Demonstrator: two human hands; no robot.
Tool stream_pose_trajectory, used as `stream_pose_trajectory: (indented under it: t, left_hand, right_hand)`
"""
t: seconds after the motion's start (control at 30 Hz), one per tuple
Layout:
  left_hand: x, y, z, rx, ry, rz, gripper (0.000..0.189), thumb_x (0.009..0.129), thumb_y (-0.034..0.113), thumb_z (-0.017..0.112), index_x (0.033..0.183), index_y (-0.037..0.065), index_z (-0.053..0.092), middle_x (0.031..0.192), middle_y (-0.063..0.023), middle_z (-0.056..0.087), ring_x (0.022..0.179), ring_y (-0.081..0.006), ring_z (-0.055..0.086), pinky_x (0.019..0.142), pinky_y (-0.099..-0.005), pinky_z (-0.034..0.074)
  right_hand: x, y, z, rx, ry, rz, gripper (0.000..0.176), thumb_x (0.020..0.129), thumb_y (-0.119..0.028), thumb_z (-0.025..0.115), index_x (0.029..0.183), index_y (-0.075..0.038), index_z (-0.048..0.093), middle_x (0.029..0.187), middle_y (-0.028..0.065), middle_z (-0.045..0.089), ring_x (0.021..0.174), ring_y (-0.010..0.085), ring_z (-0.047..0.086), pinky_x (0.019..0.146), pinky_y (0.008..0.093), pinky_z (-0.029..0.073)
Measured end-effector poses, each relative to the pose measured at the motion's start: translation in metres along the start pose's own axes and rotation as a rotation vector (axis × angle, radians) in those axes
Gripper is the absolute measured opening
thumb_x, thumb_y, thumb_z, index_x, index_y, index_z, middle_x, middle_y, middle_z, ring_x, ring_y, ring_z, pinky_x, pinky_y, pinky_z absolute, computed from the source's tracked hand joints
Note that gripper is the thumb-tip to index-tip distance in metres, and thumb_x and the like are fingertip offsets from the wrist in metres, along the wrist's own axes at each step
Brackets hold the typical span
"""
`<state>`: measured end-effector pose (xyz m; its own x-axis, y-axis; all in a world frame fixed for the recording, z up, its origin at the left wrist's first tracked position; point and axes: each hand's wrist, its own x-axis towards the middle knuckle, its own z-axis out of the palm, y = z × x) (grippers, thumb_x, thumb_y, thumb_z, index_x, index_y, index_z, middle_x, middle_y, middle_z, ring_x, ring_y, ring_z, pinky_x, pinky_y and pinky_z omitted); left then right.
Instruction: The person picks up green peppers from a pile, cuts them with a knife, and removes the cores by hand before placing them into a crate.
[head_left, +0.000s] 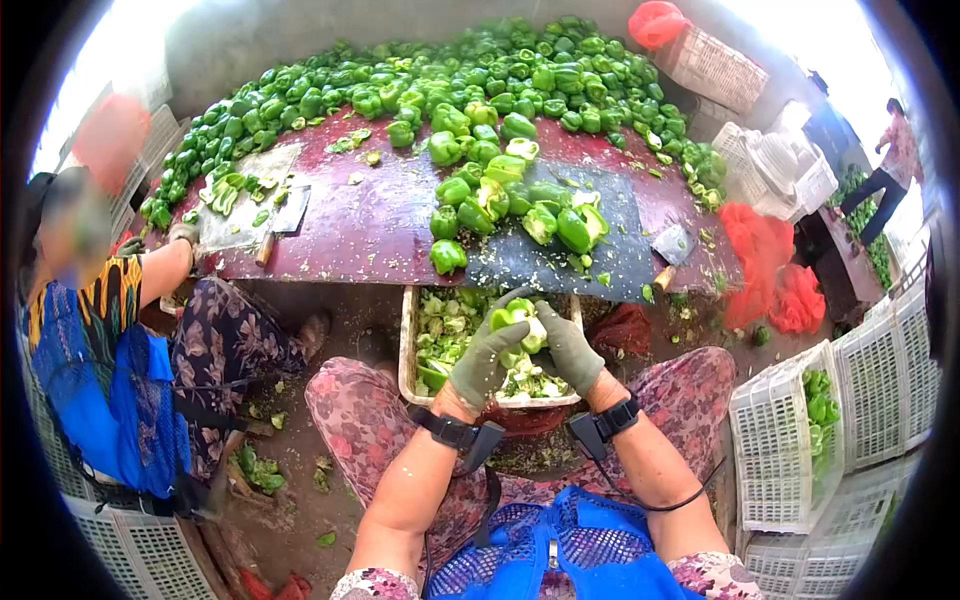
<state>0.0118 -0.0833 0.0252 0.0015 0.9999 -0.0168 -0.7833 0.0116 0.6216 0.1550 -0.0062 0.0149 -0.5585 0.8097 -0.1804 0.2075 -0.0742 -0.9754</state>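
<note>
A cut green bell pepper (pixel 512 318) with its pale inside showing is held between my two gloved hands, over a white crate (pixel 408 345). My left hand (pixel 485 350) has its fingers wrapped round the pepper from the left. From the other side my right hand (pixel 567 350) grips it, the thumb near the opened flesh. Pale pepper cores and scraps (pixel 450 330) fill the crate below. On the table edge just beyond, several bell peppers (pixel 480 205) lie in a loose row, some cut open. A cleaver (pixel 672 248) rests to their right.
A big heap of green peppers (pixel 560 75) covers the back of the red table (pixel 350 225). At left sits a co-worker (pixel 110 330), near another cleaver (pixel 285 215). White plastic crates (pixel 770 455) stand at right, below red mesh bags (pixel 755 260). Another person (pixel 890 160) stands farther off.
</note>
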Motion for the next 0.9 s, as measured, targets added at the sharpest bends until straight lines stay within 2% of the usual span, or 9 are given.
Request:
stream_pose_trajectory:
  t: [0.13,0.17,0.2,0.3,0.33,0.43,0.57,0.67,0.9]
  left_hand:
    - [0.003,-0.01,-0.004,-0.023,0.059,0.079,0.044,0.093,0.018,0.062,0.134,0.01,0.046,0.115,-0.0038,0.06,0.104,-0.0151,0.06,0.085,-0.0302,0.054]
    - [0.003,-0.011,-0.005,-0.021,0.06,0.114,0.043,0.094,0.019,0.061,0.133,0.01,0.046,0.115,-0.0037,0.06,0.104,-0.0148,0.06,0.085,-0.0301,0.054]
    - [0.001,-0.007,0.009,0.043,0.18,0.152,0.042,0.094,0.017,0.061,0.133,0.01,0.047,0.102,0.0004,0.06,0.086,-0.0086,0.058,0.074,-0.0221,0.05]
    - [-0.002,-0.004,0.014,0.331,0.235,0.216,0.041,0.094,0.018,0.062,0.132,0.012,0.048,0.098,0.002,0.06,0.079,-0.0067,0.057,0.065,-0.0205,0.048]
    - [-0.002,-0.006,0.014,0.284,0.223,0.207,0.04,0.094,0.021,0.064,0.13,0.013,0.049,0.094,0.003,0.059,0.074,-0.0056,0.055,0.061,-0.0195,0.046]
    - [0.0,-0.004,0.004,0.113,0.219,0.072,0.039,0.093,0.023,0.064,0.129,0.014,0.051,0.09,0.0038,0.058,0.072,-0.006,0.054,0.06,-0.0195,0.046]
    - [-0.004,-0.003,0.004,0.236,0.253,0.083,0.035,0.093,0.027,0.063,0.123,0.01,0.056,0.091,0.0048,0.057,0.074,-0.0055,0.053,0.062,-0.0204,0.046]
    - [0.001,-0.008,-0.009,0.219,0.237,0.068,0.031,0.097,0.028,0.056,0.12,0.009,0.058,0.089,0.0029,0.06,0.083,-0.0072,0.057,0.071,-0.0239,0.047]
    - [0.004,-0.015,-0.01,0.348,0.308,0.14,0.024,0.093,0.023,0.062,0.112,0.009,0.063,0.095,0.003,0.061,0.087,-0.0079,0.054,0.076,-0.0241,0.044]
  right_hand:
    - [-0.013,-0.012,0.013,-0.245,0.335,-0.181,0.057,0.098,-0.052,0.044,0.101,0.001,0.063,0.077,0.014,0.061,0.075,0.0233,0.057,0.073,0.0366,0.047]
    - [-0.02,-0.022,0.014,-0.315,0.387,-0.258,0.053,0.097,-0.05,0.046,0.104,0.001,0.062,0.084,0.0164,0.063,0.079,0.0279,0.059,0.075,0.0384,0.047]
    - [-0.027,-0.033,0.016,-0.388,0.444,-0.332,0.051,0.096,-0.047,0.047,0.108,0.0,0.062,0.091,0.0189,0.064,0.083,0.0325,0.062,0.077,0.0402,0.048]
    - [-0.037,-0.045,0.018,-0.777,0.372,-0.45,0.044,0.094,-0.041,0.054,0.114,-0.003,0.06,0.104,0.0193,0.061,0.092,0.0363,0.061,0.08,0.041,0.049]
    - [-0.034,-0.038,0.016,-0.831,0.327,-0.456,0.047,0.088,-0.039,0.063,0.119,-0.004,0.058,0.107,0.0182,0.058,0.097,0.0355,0.06,0.082,0.0418,0.049]
    - [-0.027,-0.044,0.006,-0.806,0.197,-0.437,0.05,0.083,-0.039,0.069,0.117,-0.005,0.058,0.105,0.018,0.059,0.096,0.0351,0.06,0.082,0.0413,0.049]
    - [-0.028,-0.044,0.011,-0.749,0.223,-0.386,0.048,0.079,-0.036,0.073,0.113,-0.005,0.06,0.105,0.0182,0.059,0.097,0.0351,0.06,0.084,0.041,0.049]
    - [-0.028,-0.034,0.022,-0.716,0.28,-0.332,0.052,0.083,-0.039,0.067,0.119,-0.004,0.054,0.112,0.0206,0.058,0.102,0.0379,0.059,0.086,0.0435,0.048]
    - [-0.031,-0.025,0.031,-0.777,0.275,-0.26,0.06,0.088,-0.041,0.06,0.13,-0.002,0.046,0.118,0.0242,0.057,0.108,0.0401,0.056,0.091,0.0454,0.046]
